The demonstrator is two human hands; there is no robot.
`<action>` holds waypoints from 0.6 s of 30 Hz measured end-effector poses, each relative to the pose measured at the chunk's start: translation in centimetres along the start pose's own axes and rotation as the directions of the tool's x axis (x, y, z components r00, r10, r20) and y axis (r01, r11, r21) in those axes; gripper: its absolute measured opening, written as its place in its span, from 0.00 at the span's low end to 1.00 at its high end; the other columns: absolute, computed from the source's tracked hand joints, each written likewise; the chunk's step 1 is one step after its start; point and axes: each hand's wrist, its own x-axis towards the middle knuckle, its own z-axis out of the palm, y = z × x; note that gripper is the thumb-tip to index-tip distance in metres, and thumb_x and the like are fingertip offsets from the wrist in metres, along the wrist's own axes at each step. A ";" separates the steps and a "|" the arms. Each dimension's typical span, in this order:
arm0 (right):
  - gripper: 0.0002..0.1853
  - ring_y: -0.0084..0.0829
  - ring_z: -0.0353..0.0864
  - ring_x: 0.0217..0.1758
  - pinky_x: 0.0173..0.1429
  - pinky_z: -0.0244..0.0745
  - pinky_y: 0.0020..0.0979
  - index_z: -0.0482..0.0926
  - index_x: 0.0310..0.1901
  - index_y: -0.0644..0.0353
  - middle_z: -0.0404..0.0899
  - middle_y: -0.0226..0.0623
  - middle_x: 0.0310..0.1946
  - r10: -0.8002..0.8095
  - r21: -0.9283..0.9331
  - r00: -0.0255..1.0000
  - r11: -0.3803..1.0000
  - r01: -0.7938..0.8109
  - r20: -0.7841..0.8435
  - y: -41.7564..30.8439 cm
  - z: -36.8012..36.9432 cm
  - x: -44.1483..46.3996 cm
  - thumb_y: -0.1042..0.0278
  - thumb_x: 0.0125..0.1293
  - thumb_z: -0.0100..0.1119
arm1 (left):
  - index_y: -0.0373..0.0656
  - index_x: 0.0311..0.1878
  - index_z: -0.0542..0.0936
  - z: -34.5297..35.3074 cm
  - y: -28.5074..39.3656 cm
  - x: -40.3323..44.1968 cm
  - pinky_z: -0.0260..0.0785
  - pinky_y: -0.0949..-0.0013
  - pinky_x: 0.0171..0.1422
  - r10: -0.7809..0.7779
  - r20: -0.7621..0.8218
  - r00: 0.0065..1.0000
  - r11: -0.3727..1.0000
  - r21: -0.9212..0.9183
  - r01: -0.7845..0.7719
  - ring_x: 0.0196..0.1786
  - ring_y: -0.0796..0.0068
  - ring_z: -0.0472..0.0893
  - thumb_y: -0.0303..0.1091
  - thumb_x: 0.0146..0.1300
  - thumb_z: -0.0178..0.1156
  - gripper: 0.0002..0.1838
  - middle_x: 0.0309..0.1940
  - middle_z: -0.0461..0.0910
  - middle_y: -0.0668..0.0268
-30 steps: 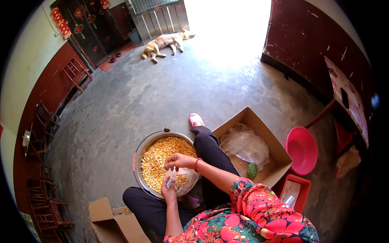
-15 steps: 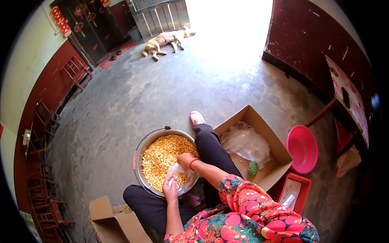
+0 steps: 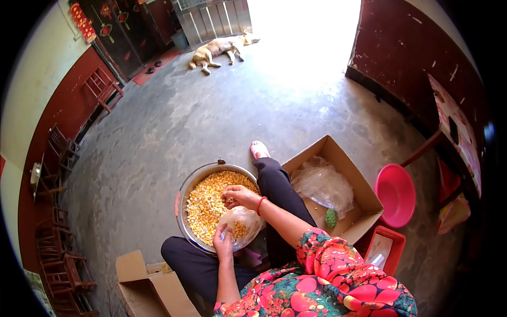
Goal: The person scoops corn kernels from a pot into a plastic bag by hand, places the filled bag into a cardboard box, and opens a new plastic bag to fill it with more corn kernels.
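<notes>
A metal bucket full of yellow corn kernels stands between my legs. My left hand grips the edge of a clear plastic bag at the bucket's near side. Some kernels show inside the bag. Above the corn, just beyond the bag, is my right hand, with a red band at its wrist. Its fingers are curled around corn kernels, and the palm side is partly hidden.
An open cardboard box on the right holds plastic bags and a green bumpy object. Beside it are a pink basin and a red tray. Another box sits front left. A dog lies farther back.
My right hand has lifted and shifted slightly away from the bag, its fingers now curled above the corn. My left hand still holds the bag, which looks more spread out.
</notes>
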 end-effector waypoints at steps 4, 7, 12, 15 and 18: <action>0.08 0.19 0.74 0.28 0.35 0.73 0.22 0.73 0.32 0.59 0.72 0.28 0.25 0.071 -0.153 0.963 0.988 -0.032 0.259 -0.9 1.7 -2.3 0.64 0.57 0.53 | 0.37 0.42 0.74 0.1 0.2 -0.1 0.57 0.84 0.20 0.038 -0.024 0.999 0.999 0.020 -0.037 0.20 0.89 0.65 0.21 0.53 0.51 0.12 0.30 0.74 0.69; 0.08 0.18 0.72 0.28 0.35 0.70 0.21 0.75 0.30 0.60 0.74 0.27 0.24 0.116 -0.344 0.913 0.938 0.028 0.391 0.2 1.9 -2.5 0.65 0.56 0.51 | 0.37 0.42 0.73 0.6 1.4 -0.6 0.57 0.84 0.22 -0.004 -0.036 0.999 1.000 0.010 0.005 0.21 0.89 0.65 0.21 0.53 0.50 0.11 0.29 0.73 0.71; 0.10 0.17 0.69 0.28 0.36 0.65 0.23 0.77 0.30 0.60 0.75 0.26 0.23 0.169 -0.691 0.870 0.683 0.235 0.463 -0.1 2.5 -3.3 0.62 0.55 0.54 | 0.38 0.41 0.73 0.2 0.3 -0.2 0.57 0.85 0.23 0.028 -0.009 1.000 0.999 -0.036 -0.028 0.21 0.90 0.65 0.21 0.55 0.49 0.10 0.27 0.72 0.73; 0.10 0.19 0.71 0.30 0.36 0.66 0.25 0.77 0.32 0.61 0.76 0.27 0.24 0.178 -0.774 0.885 0.577 0.261 0.431 0.3 2.5 -3.1 0.63 0.54 0.53 | 0.38 0.41 0.73 0.0 0.0 0.0 0.58 0.85 0.24 0.026 -0.017 1.000 0.999 -0.037 -0.027 0.22 0.90 0.66 0.21 0.55 0.48 0.10 0.27 0.72 0.73; 0.09 0.19 0.71 0.29 0.35 0.68 0.24 0.76 0.32 0.61 0.75 0.27 0.25 -0.053 -0.615 0.903 0.715 0.333 0.427 0.6 1.8 -2.1 0.64 0.54 0.53 | 0.38 0.42 0.73 0.3 0.3 -0.2 0.57 0.85 0.24 0.055 -0.022 0.998 0.997 -0.044 -0.056 0.22 0.90 0.66 0.21 0.55 0.48 0.11 0.28 0.73 0.72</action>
